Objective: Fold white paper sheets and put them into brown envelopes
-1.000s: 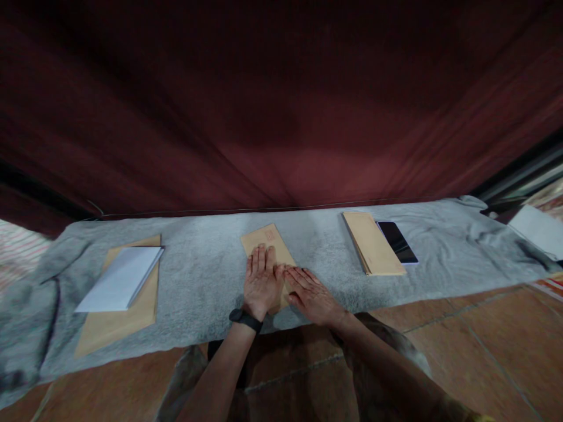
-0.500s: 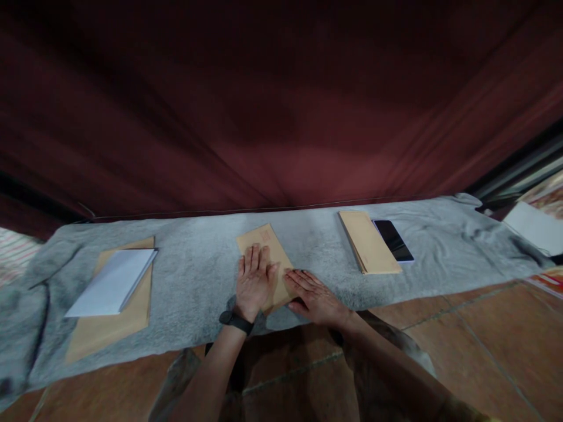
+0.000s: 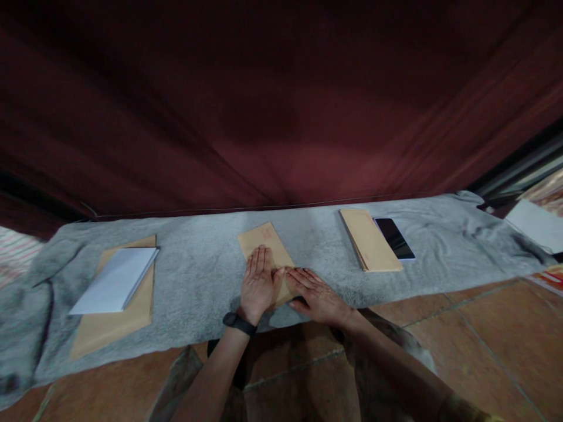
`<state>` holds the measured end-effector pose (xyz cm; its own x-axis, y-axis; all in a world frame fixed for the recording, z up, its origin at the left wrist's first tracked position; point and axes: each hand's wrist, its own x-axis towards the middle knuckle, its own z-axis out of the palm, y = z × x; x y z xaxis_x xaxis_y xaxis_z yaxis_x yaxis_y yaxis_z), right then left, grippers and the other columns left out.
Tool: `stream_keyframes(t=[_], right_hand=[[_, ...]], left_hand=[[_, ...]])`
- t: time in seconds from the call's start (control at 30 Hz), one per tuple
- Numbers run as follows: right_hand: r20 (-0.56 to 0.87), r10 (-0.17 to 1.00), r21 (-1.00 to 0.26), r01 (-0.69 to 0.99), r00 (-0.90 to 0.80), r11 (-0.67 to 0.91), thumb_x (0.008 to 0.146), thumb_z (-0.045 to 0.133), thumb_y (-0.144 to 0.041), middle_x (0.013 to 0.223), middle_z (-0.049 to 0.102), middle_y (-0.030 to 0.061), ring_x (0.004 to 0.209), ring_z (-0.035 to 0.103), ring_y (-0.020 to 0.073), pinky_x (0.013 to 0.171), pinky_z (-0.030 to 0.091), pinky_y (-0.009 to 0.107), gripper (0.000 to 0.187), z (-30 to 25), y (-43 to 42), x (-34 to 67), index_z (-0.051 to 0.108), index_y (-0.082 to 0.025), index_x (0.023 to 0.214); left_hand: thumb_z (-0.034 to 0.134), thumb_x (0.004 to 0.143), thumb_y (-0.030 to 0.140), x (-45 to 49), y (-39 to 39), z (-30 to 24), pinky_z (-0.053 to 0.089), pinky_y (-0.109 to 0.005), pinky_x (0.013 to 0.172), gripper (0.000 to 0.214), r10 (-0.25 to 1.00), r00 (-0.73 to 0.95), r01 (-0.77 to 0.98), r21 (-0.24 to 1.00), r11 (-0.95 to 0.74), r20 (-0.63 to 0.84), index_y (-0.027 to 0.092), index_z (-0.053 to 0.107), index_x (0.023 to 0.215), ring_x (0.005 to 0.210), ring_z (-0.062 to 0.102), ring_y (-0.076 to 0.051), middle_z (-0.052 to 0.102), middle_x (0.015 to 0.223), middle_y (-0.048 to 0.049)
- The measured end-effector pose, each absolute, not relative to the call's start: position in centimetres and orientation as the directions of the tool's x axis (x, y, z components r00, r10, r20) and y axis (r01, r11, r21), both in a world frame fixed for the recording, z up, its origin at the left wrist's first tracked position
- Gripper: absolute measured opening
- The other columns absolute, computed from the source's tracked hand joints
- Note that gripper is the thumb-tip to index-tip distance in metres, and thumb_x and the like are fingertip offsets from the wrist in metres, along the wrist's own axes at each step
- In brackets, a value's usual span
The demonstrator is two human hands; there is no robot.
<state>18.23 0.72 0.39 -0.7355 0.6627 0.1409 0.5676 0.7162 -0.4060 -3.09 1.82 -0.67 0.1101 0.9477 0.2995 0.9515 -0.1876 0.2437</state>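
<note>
The left hand (image 3: 257,287) lies flat and open on top of a brown paper envelope (image 3: 264,235), with its fingers straight. It has hold of nothing. The right hand (image 3: 320,300) is flat and open too, gripping nothing, with its fingertips on the right side of the envelope. The two hands meet near the middle. The envelope lies at a slant in front of the person, with red print at its far end. A black wristband (image 3: 240,323) is on the left wrist.

Under it all is a long surface (image 3: 193,264) covered with soft grey cloth (image 3: 316,225). On the right side is a pile of brown envelopes (image 3: 370,241), with a dark phone (image 3: 396,239) right beside it. On the left side, folded white paper (image 3: 115,281) sits on a bigger brown envelope (image 3: 116,328).

Behind the surface is a big dark red curtain (image 3: 299,140). The floor (image 3: 466,334) has orange-brown tiles.
</note>
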Motion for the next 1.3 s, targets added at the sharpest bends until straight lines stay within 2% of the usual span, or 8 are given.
stream_keyframes(t=[0.17,0.37,0.47,0.6,0.8,1.03,1.3], right_hand=[[0.160,0.658,-0.435,0.546,-0.736,0.716,0.094,0.064,-0.032,0.158,0.042,0.0148,0.147,0.039,0.0260,0.122,0.032,0.049,0.069,0.8,1.0,18.4,0.036,-0.017,0.156],[0.183,0.672,-0.494,0.524,-0.718,0.694,0.092,0.067,-0.026,0.152,0.052,0.0123,0.141,0.047,0.0243,0.121,0.036,0.046,0.059,1.3,1.5,18.9,0.049,-0.020,0.147],[0.178,0.679,-0.527,0.514,-0.712,0.677,0.091,0.068,-0.023,0.149,0.054,0.0107,0.138,0.050,0.0234,0.119,0.038,0.044,0.055,1.2,1.9,19.0,0.053,-0.022,0.144],[0.180,0.702,-0.575,0.506,-0.689,0.643,0.087,0.072,-0.020,0.146,0.058,0.0086,0.136,0.052,0.0232,0.116,0.042,0.044,0.052,0.8,2.4,19.0,0.059,-0.024,0.137],[0.213,0.723,-0.627,0.476,-0.657,0.617,0.085,0.073,-0.014,0.138,0.064,0.0062,0.130,0.058,0.0203,0.110,0.047,0.040,0.040,0.4,2.7,19.0,0.068,-0.025,0.123],[0.236,0.737,-0.637,0.472,-0.633,0.610,0.090,0.069,-0.017,0.134,0.067,0.0061,0.125,0.061,0.0198,0.109,0.047,0.041,0.026,0.5,2.8,18.9,0.071,-0.024,0.115],[0.245,0.757,-0.655,0.473,-0.605,0.590,0.091,0.068,-0.018,0.128,0.070,0.0065,0.120,0.064,0.0200,0.103,0.049,0.040,0.014,0.1,3.2,18.6,0.072,-0.023,0.103]], left_hand=[[0.041,0.099,0.040,-3.5,1.3,-0.1,0.031,-0.052,0.122,0.062,0.952,0.163,0.948,0.227,-0.224,0.261,0.002,0.042,0.148,0.150,0.032,-0.033,0.039,0.158,-0.0241],[0.038,0.102,0.034,-4.1,-1.8,1.1,0.037,-0.046,0.120,0.046,0.922,0.333,0.866,0.324,-0.382,0.197,0.018,0.053,0.142,0.146,0.041,-0.024,0.050,0.154,-0.0115],[0.048,0.099,0.039,-3.9,-3.4,1.7,0.038,-0.048,0.119,0.047,0.912,0.360,0.837,0.364,-0.408,0.195,0.022,0.052,0.142,0.145,0.043,-0.025,0.052,0.152,-0.0101],[0.060,0.092,0.036,-3.4,-5.1,1.9,0.044,-0.050,0.115,0.052,0.928,0.296,0.845,0.391,-0.365,0.227,0.022,0.050,0.141,0.139,0.050,-0.027,0.058,0.145,-0.0117],[0.051,0.098,0.033,-3.0,-7.1,0.8,0.053,-0.044,0.105,0.033,0.943,0.139,0.872,0.413,-0.262,0.304,0.021,0.055,0.128,0.127,0.060,-0.026,0.065,0.134,-0.0131],[0.045,0.100,0.031,-3.0,-7.1,0.5,0.055,-0.042,0.100,0.021,0.944,0.045,0.857,0.473,-0.205,0.328,0.023,0.062,0.110,0.119,0.064,-0.025,0.070,0.123,-0.0097],[0.043,0.100,0.030,-1.8,-6.9,0.1,0.052,-0.045,0.100,0.017,0.919,-0.083,0.849,0.511,-0.138,0.386,0.022,0.058,0.097,0.117,0.060,-0.026,0.063,0.120,-0.0125]])
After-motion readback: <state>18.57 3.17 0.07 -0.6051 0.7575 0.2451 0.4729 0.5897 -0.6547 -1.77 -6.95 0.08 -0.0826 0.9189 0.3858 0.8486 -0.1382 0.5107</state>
